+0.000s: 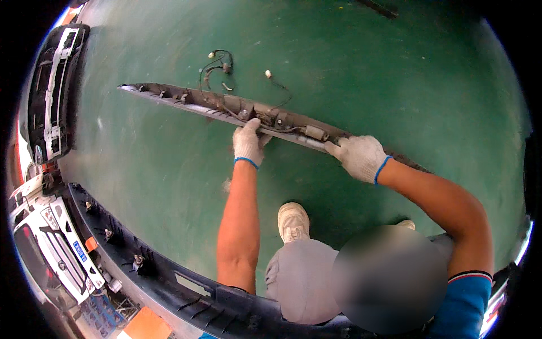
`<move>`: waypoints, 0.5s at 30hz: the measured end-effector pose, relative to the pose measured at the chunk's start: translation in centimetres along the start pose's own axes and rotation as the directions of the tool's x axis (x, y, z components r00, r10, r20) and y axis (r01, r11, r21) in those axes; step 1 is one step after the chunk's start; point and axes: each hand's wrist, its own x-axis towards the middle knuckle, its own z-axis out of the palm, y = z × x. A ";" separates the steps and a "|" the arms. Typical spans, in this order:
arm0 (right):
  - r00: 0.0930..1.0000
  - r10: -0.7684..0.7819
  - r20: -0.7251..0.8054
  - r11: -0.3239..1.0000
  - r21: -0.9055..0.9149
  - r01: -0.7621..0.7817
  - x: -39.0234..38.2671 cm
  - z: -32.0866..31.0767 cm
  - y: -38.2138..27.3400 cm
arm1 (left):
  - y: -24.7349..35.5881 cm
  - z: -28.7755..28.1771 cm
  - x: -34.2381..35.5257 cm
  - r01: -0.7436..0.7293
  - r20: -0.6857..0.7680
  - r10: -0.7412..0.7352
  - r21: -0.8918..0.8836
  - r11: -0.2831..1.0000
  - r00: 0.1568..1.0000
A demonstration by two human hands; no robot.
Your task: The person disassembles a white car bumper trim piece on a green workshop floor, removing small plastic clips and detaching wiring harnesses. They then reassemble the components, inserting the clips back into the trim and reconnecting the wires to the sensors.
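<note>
A long, narrow grey trim strip (214,112) lies diagonally across the view, with clips, wiring and a small cylindrical part (315,132) on it. My left hand (249,138), in a white knitted glove with blue cuff, is closed on the strip near its middle, thumb over the near edge. My right hand (358,155), gloved alike, grips the strip farther right, just beside the cylindrical part, fingers partly hidden. Thin black wires with white connectors (269,74) trail from the strip onto the green floor beyond it.
The green floor (395,73) surrounds the strip, with my shoe (293,220) below. A dark curved panel (180,302) with fittings runs along the lower left. A black bumper (48,90) and a white vehicle front part (53,243) are at far left. A dark object (377,8) lies at the top.
</note>
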 end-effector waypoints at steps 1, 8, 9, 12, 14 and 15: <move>1.000 -0.007 0.002 1.000 0.001 0.007 0.2 0.2 -0.1 | -0.3 -0.1 0.0 -0.012 0.000 0.012 0.018 1.000 1.000; 0.998 -0.048 -0.031 0.997 -0.068 0.046 0.2 0.3 -0.4 | -1.2 0.2 -1.5 -0.068 0.014 0.069 -0.016 0.998 0.998; 0.998 -0.049 -0.042 0.996 -0.077 0.046 -0.2 -0.2 -0.3 | -1.1 0.7 -2.1 -0.065 0.004 0.065 -0.030 0.997 0.998; 1.000 0.006 0.020 0.997 -0.083 -0.004 -0.2 -1.7 0.5 | -0.4 1.9 -3.5 -0.060 -0.018 0.060 0.025 0.998 0.998; 0.998 0.022 0.063 0.996 -0.089 -0.016 -0.7 -3.0 1.4 | 0.2 2.8 -4.8 0.029 -0.030 -0.027 0.083 0.996 0.999; 0.998 0.007 0.064 0.995 -0.097 0.000 -0.8 -3.8 2.1 | 0.7 3.5 -5.1 0.054 -0.031 -0.051 0.093 0.994 0.998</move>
